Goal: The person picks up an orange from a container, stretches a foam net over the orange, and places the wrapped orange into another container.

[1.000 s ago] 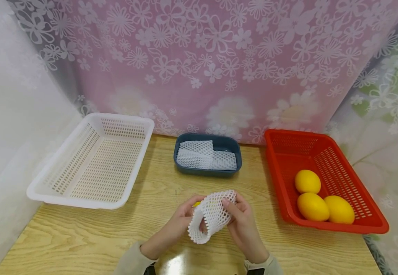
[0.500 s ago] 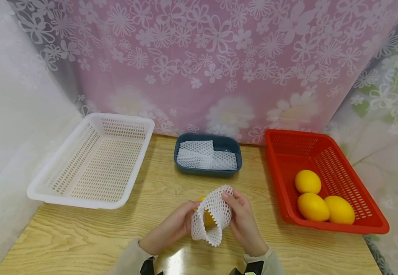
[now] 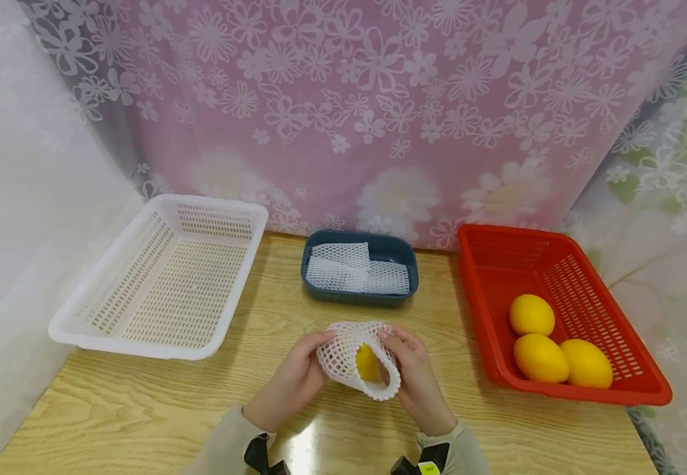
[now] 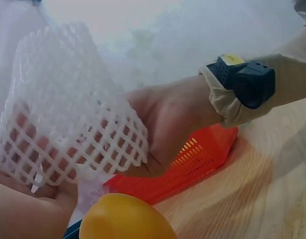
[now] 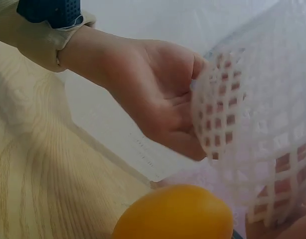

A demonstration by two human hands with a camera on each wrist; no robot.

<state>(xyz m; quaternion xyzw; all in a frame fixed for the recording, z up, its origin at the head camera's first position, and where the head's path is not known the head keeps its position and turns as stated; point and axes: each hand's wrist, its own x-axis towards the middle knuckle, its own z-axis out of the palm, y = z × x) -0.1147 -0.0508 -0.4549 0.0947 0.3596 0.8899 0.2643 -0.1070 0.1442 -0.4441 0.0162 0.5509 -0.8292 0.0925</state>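
A white foam net sleeve [image 3: 343, 356] is held up between my two hands. My left hand [image 3: 292, 376] grips its left side, thumb on the mesh. On the opposite side my right hand [image 3: 417, 376] pinches the rim, some fingers hidden behind the net. The sleeve's round mouth gapes toward me, and a smooth yellow fruit [image 3: 367, 363] shows through it. In the left wrist view the yellow fruit [image 4: 125, 219] appears below the sleeve [image 4: 68, 109], apart from it. The right wrist view likewise has the fruit [image 5: 175, 214] low in front, outside the mesh.
A white basket [image 3: 242, 284] stands at the left. Behind the hands, a dark blue box [image 3: 359, 298] holds several flat foam nets [image 3: 337, 270]. At the right, a red basket [image 3: 480, 316] contains three yellow fruits [image 3: 540, 357]. A floral curtain [image 3: 373, 132] hangs behind the wooden table [image 3: 111, 409].
The sleeve has turned so its mouth faces right and toward me, and it is spread wider. My left hand has moved slightly left and now has its thumb on the mesh.
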